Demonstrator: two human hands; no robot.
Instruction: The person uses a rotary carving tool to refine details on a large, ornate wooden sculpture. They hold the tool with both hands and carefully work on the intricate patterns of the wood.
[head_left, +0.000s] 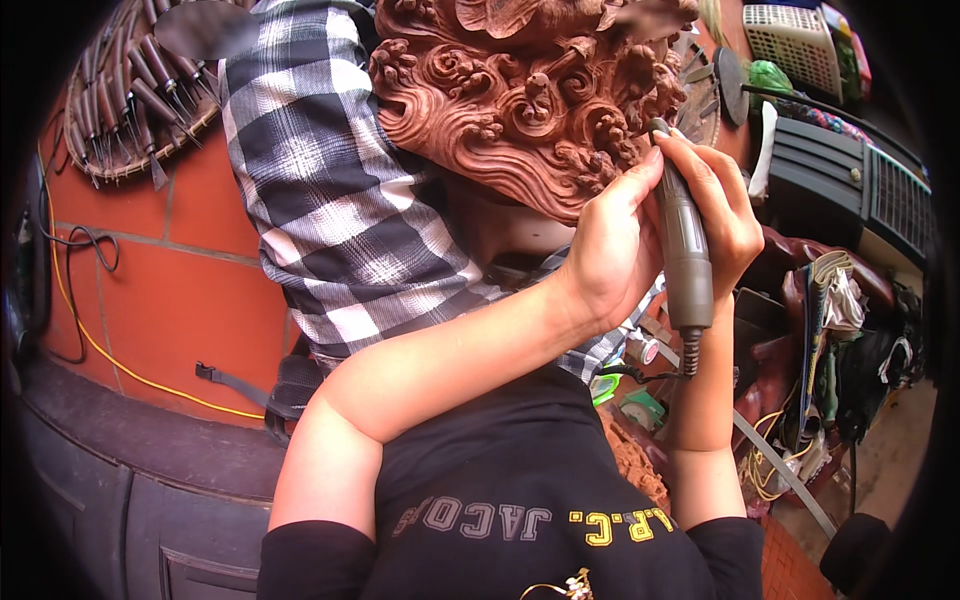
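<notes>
Both hands [610,250] [715,200] clamp a grey rotary tool [685,245] against the reddish wood carving [530,90]; red-tiled floor [190,290] behind.

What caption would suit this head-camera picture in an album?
Right hand holds a grey rotary tool against a reddish carved wood piece, with the left hand steadying beside it.

Chisel basket [130,90] left of carving [520,100]; checked cloth [330,190] between.

The red tiled floor [180,290] carried a round woven tray [75,150] loaded with carving chisels [140,85]. A yellow cable [110,350] and a black cable [85,245] trailed across the tiles. A black strap [235,382] lay beside them.
</notes>
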